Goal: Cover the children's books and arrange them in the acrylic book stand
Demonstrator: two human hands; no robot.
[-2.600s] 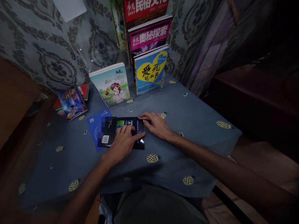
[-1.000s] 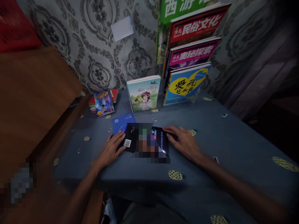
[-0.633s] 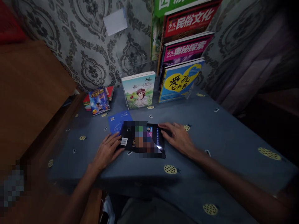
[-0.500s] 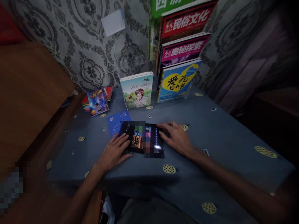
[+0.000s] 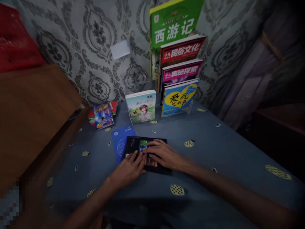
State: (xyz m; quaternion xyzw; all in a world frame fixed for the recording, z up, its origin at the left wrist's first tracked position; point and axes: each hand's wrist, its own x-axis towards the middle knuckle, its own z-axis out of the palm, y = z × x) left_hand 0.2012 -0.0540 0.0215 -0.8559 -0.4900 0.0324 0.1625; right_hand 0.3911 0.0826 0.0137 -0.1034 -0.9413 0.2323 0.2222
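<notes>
A black book (image 5: 132, 147) with a block of small colourful pictures on its upper side lies flat on the cloth. On its lower left part rests my left hand (image 5: 128, 170), palm down with the fingers stretched out. My right hand (image 5: 165, 155) lies over the right and middle part, fingers extended, tips near those of the left hand. The hands cover much of the pictures. Under the book's left edge a blue booklet (image 5: 118, 140) with a white circle shows partly.
Behind stand a light-blue book (image 5: 141, 109) and a blue-and-yellow book (image 5: 178, 99), with several larger books, among them a green one (image 5: 177, 24), stepped up behind. A small stack topped by a purple-blue book (image 5: 104, 116) lies at the left. The patterned tablecloth (image 5: 200, 197) hangs over the front edge.
My right hand has moved left from the book's right edge onto its middle, and my left hand has come closer to it. The view has tilted up, showing more of the green book.
</notes>
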